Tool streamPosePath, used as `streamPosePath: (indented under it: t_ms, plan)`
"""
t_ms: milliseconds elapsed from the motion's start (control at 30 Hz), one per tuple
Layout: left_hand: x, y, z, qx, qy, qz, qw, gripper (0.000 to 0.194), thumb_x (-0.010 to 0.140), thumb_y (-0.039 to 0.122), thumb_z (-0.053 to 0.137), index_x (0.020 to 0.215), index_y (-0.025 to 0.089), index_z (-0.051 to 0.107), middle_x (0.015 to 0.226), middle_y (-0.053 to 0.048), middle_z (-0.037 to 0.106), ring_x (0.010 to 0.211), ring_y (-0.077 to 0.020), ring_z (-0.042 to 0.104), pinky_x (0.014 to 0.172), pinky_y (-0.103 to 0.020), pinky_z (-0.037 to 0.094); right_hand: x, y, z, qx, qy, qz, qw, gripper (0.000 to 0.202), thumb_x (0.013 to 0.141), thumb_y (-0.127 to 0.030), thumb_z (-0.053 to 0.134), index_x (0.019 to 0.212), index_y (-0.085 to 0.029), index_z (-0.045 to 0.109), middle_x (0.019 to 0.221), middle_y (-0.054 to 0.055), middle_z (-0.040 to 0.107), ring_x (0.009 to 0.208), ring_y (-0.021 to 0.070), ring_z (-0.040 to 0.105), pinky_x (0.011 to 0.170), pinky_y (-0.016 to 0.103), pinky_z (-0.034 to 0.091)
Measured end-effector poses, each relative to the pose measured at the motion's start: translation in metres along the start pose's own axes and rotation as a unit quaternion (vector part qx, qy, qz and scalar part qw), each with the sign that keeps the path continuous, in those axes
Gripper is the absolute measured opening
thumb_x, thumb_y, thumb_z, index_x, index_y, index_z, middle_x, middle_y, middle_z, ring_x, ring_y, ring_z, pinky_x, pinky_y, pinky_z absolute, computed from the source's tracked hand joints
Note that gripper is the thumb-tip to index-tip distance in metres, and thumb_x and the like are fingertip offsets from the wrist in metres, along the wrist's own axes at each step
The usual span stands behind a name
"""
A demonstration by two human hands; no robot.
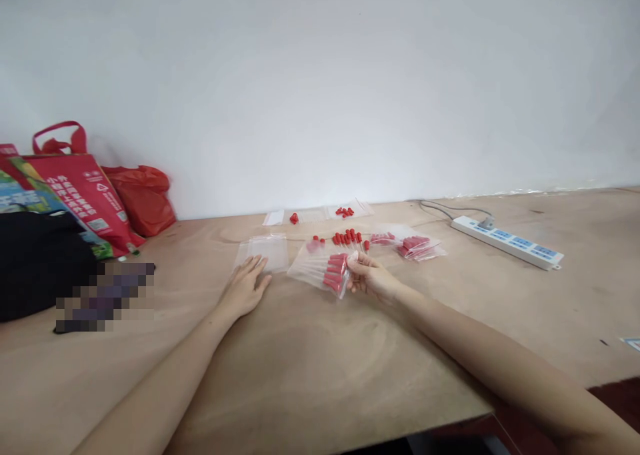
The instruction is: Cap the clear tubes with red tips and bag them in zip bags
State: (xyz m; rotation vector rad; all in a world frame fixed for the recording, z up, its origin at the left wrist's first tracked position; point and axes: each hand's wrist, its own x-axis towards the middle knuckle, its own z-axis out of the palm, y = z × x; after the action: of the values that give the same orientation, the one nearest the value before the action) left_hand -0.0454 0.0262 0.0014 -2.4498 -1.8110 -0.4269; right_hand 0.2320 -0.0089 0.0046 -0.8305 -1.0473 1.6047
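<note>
My right hand (369, 276) pinches the edge of a clear plastic bag (311, 271), which holds several droppers with red rubber bulbs lying side by side. My left hand (246, 287) rests flat with its fingers spread, fingertips at the near edge of some flat clear bags (267, 251). Just beyond the held bag lie several loose red-bulbed droppers (347, 237); their lower parts are partly hidden. To the right of these sits a filled bag of red-bulbed droppers (414, 247), close to another filled bag (383, 239).
Against the wall lie clear bags with small red pieces (345, 212) and a red cluster (294, 219). A white power strip (507, 243) with its cord is at right. Red shopping bags (93, 198) and a black cloth item (43, 261) occupy the left. The wooden table's (320, 388) front edge is near me.
</note>
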Motion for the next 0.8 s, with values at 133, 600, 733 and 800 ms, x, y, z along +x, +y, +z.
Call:
streamPosePath:
  t_ms: [133,600,733,800]
  plan:
    - [-0.003,0.001,-0.002,0.056,-0.056,0.014,0.997,0.043,0.085,0.034,0.03,0.111,0.011,0.053,0.133,-0.014,0.037,0.126,-0.0291,0.027,0.099,-0.049,0.023,0.03,0.007,0.026,0.061,0.067,-0.009,0.996,0.01,0.078,-0.016,0.05,0.074,-0.02,0.041,0.055,-0.004,0.056,0.047,0.0084,0.056,0.047,0.019,0.046]
    - [-0.059,0.073,-0.033,0.105,-0.094,0.121,0.983,0.04,0.079,0.039,0.036,0.065,0.014,0.065,0.069,-0.013,0.064,0.067,-0.026,0.06,0.062,-0.036,0.046,0.07,0.036,0.07,-0.144,0.082,0.062,0.984,0.009,0.068,-0.009,0.052,0.064,-0.016,0.049,0.058,0.001,0.054,0.057,0.014,0.057,0.057,0.027,0.048]
    - [-0.071,0.088,-0.038,0.048,-0.107,0.173,0.978,0.039,0.077,0.042,0.04,0.065,0.016,0.067,0.071,-0.012,0.066,0.073,-0.0275,0.061,0.069,-0.038,0.047,0.058,0.008,0.019,-0.382,0.173,-0.048,0.907,0.002,0.069,-0.016,0.054,0.071,-0.017,0.055,0.091,0.007,0.059,0.089,0.0193,0.055,0.075,0.029,0.043]
    - [-0.075,0.096,-0.044,0.013,-0.132,0.224,0.966,0.034,0.075,0.041,0.045,0.076,0.016,0.068,0.084,-0.013,0.068,0.084,-0.0299,0.06,0.078,-0.041,0.045,0.057,-0.007,-0.006,-0.561,0.26,-0.066,0.783,0.013,0.073,-0.022,0.05,0.085,-0.018,0.055,0.105,0.011,0.054,0.096,0.0235,0.053,0.078,0.034,0.041]
